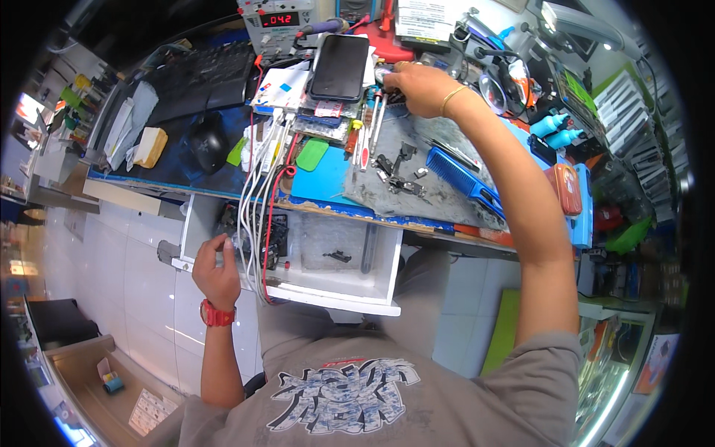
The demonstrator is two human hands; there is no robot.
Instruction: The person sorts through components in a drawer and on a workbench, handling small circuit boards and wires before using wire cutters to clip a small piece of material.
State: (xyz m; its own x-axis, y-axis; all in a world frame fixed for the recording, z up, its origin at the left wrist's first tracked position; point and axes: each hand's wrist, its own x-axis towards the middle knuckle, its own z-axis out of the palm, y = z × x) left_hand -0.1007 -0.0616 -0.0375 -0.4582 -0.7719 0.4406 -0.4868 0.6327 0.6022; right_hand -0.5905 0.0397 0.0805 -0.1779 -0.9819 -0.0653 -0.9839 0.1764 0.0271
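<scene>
Two slim tools (378, 119) lie just on the near side of the right hand (423, 88), their long axes running toward the front edge of the surface (406, 205).
The right hand is the nearer, over the back half beside the phone (339, 67); its fingers hide the contact, so I cannot tell whether its grip is closed. The left hand (216, 277) is by the cables (262, 160), toward the front left corner of the drawer (335, 302), fingers loosely parted, grip seemingly vacant. Writing: red digits on the power supply (277, 19), small print on a white label (424, 22) near the back edge, stylised lettering on the shirt (342, 395).
</scene>
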